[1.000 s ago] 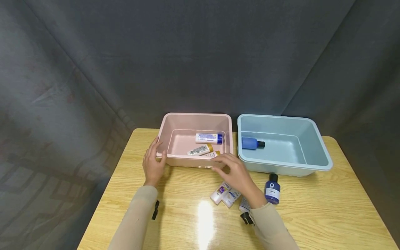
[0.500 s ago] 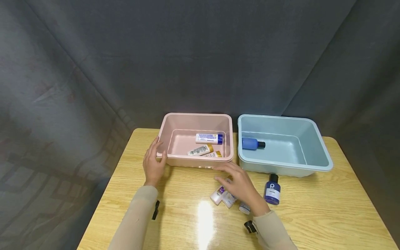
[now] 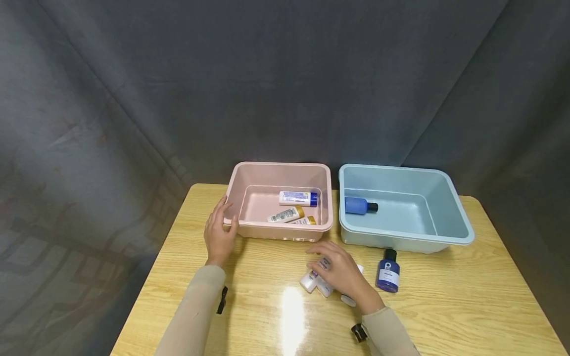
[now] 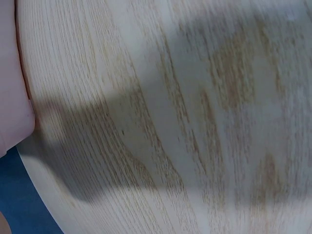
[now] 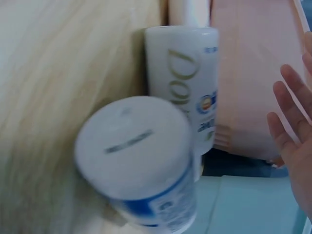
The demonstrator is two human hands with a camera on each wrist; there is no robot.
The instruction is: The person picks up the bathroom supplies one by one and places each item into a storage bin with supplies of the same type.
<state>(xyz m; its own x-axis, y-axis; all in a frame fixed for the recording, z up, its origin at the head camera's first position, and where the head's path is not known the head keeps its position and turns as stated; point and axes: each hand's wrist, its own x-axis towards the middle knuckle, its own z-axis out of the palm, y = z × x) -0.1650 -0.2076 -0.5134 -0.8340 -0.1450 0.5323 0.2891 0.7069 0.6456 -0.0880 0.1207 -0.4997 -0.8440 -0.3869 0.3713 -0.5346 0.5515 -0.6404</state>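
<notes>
The right hand [image 3: 339, 271], fingers spread, hovers over bottles [image 3: 309, 283] at five o'clock from the pink tub [image 3: 262, 231]; reaching, I'd judge, a grip needed next. The left hand [image 3: 219, 236], fingers parted, touches the tub's seven-o'clock corner. Only the right wrist view shows gold lettering on a white bottle [image 5: 161, 73]

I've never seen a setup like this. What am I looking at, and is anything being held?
There's no robot: a person is using two bare hands. The wide picture looks down from the head; the two smaller ones look out from the wrists. On the wooden table stand a pink bin with three containers in it, and a pale blue bin with one blue bottle. Another blue bottle and some pale bottles are outside them. The left hand is at the pink bin's near corner. The right hand, over the pale bottles, appears to hold nothing.
</notes>
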